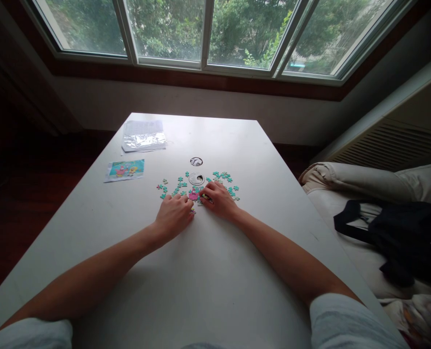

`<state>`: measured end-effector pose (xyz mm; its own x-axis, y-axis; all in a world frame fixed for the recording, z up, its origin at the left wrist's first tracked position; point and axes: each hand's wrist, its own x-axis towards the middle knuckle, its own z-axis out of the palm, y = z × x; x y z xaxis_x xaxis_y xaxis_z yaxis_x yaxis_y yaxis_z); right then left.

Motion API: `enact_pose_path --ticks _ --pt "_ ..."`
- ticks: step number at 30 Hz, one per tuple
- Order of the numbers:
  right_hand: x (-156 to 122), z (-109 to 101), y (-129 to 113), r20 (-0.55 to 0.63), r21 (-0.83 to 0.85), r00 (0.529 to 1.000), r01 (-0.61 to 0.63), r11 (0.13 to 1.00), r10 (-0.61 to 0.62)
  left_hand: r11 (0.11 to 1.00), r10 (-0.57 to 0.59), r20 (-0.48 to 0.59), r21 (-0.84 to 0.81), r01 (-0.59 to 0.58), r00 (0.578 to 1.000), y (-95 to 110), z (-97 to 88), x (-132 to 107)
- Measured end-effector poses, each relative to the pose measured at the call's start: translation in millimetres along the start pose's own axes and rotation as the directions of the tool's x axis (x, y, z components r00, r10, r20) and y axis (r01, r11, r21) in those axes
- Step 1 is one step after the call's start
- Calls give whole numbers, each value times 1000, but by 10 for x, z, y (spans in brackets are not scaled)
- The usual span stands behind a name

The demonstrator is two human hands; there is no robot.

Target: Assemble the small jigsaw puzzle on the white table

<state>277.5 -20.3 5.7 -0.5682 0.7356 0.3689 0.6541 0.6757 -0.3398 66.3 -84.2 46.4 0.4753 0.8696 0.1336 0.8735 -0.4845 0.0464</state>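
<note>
Small jigsaw pieces (180,184), mostly teal, lie loosely spread on the white table. Between my hands is a pink cluster of joined pieces (193,195). My left hand (174,214) rests on the table at its near left, fingers curled together, with a small piece (193,211) at the fingertips. From the right, my right hand (218,198) reaches to the cluster, its thumb and fingers bent round a piece at its edge. The fingers partly hide both pieces.
On the white table (215,261) are a picture sheet (126,169), a clear plastic bag with paper (144,135) and two round objects, one farther (196,161) and one nearer (196,179). A sofa (331,203) with a dark bag (407,237) stands right, below windows.
</note>
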Motion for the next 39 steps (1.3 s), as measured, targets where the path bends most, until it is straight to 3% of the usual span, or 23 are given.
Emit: enact_pose_path --ticks 13,28,39 --pt "-3 0 0 -6 18 1000 6 1000 -6 997 -5 21 76 4 1000 84 -64 -12" --pt "-11 18 24 -9 13 1000 8 1000 -8 999 -1 -20 -37 0 1000 -15 38 41" --pt "-6 14 9 -2 8 1000 2 1000 -2 981 -22 28 -194 27 999 -104 62 108"
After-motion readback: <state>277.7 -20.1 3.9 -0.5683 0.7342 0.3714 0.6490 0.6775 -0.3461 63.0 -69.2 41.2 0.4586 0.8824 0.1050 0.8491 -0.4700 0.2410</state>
